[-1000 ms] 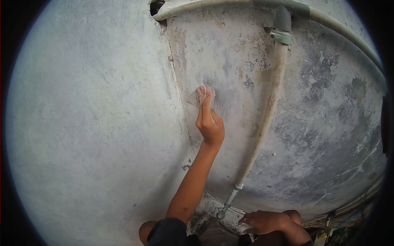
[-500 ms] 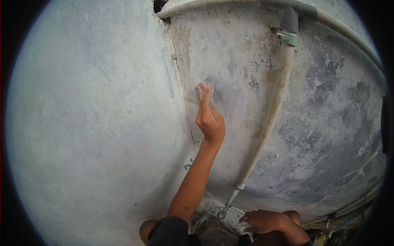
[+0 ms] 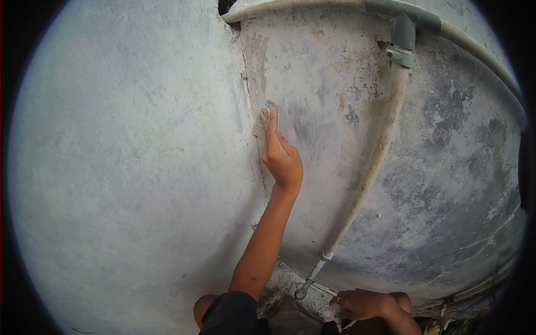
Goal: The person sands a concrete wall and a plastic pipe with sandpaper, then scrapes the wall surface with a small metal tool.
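My left hand (image 3: pixel 282 153) is raised against the weathered grey wall (image 3: pixel 329 145), just right of a vertical crack. Its fingers press a thin sheet of sandpaper (image 3: pixel 272 105) flat to the surface; a pale edge of the sheet shows left of the fingers. Dark scuffed streaks mark the wall beside it. Low at the right, my right hand (image 3: pixel 360 303) rests by my knee (image 3: pixel 400 300), fingers stretched out and holding nothing, with a ring on one finger.
A pale plastic pipe (image 3: pixel 379 151) runs down the wall to a small tap (image 3: pixel 302 291) near the bottom. Another pipe (image 3: pixel 312 5) curves across the top. The smoother wall section (image 3: pixel 128 156) fills the left side. Blurred clutter lies at the lower right.
My left hand has shifted slightly left and up along the wall with the sandpaper, nearer the crack. The view has moved a little; my right hand stays by the knee.
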A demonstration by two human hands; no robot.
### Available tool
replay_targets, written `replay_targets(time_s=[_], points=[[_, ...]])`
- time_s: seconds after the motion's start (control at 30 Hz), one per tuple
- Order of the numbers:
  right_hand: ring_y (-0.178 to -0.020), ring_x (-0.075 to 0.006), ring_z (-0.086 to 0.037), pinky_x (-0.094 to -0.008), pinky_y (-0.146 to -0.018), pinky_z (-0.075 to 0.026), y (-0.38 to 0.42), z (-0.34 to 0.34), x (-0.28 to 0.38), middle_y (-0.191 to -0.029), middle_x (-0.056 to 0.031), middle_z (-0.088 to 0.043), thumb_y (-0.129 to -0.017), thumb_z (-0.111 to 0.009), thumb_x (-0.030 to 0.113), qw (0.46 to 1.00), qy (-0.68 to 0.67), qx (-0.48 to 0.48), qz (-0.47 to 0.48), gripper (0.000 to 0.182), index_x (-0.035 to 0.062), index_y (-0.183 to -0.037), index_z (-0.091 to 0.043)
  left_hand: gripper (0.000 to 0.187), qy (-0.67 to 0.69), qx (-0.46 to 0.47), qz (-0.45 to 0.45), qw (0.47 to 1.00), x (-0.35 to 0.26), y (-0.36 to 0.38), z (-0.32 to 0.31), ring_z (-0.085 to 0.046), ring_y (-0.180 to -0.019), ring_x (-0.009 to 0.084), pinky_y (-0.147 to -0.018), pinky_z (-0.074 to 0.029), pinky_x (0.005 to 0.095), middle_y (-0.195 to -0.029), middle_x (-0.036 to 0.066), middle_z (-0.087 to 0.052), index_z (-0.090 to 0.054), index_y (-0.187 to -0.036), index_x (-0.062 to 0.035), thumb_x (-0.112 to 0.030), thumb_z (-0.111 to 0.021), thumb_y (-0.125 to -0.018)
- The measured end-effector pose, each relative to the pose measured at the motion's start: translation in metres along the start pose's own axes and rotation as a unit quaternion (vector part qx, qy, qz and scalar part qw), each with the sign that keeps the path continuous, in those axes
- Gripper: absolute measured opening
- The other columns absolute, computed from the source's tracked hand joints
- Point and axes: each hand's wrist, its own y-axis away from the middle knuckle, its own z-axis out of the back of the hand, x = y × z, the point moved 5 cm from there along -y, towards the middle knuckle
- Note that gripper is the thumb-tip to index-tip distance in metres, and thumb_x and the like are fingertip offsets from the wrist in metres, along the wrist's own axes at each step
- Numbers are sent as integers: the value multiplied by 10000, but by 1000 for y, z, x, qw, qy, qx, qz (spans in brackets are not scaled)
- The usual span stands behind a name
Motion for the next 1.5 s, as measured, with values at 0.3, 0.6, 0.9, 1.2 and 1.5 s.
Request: replay_targets(time_s=[0.3, 0.6, 0.9, 1.2, 1.5], points=[[-1128, -360, -592, -465, -976, -448, -7, 8, 4, -1268, -154, -580, -996, -532, 387, 1000, 9, -13, 5, 488, 68, -1364, -509, 341, -48, 13, 75, 996, 0, 67, 19, -543, -1269, 396, -1050, -488, 408, -1310, 295, -587, -568, -1266, 123, 127, -456, -944], [-1115, -380, -586, -445, -969, -457, -11, 15, 8, -1284, -153, -577, -965, -589, 348, 1000, 11, -8, 18, 485, 81, -1363, -515, 329, -67, -14, 12, 998, -17, -32, -1, -581, -1214, 411, -1024, -504, 402, -1268, 305, -607, -564, -1255, 144, 121, -475, -940], [-1107, -382, -585, -448, -981, -458, -2, 15, 15, -1301, -173, -568, -955, -603, 314, 999, -2, -19, 41, 509, 52, -1379, -502, 327, -88, -22, 34, 995, -2, 31, 9, -602, -1185, 415, -999, -519, 402, -1254, 299, -619, -578, -1242, 138, 128, -485, -929], [-1149, -382, -571, -451, -985, -455, 2, 23, 8, -1323, -180, -556, -943, -617, 312, 999, -7, -40, 35, 522, 57, -1384, -500, 323, -80, -31, -19, 996, -12, -18, -1, -605, -1194, 392, -1000, -525, 400, -1254, 281, -627, -593, -1232, 127, 133, -496, -924], [-1107, -407, -565, -482, -923, -464, 1, 18, 9, -1186, -208, -585, -942, -642, 295, 997, 10, -68, 41, 417, 50, -1265, -545, 300, -54, -49, -61, 996, -46, -100, -16, -640, -1127, 405, -961, -525, 396, -1190, 299, -650, -609, -1212, 108, 98, -507, -929]])
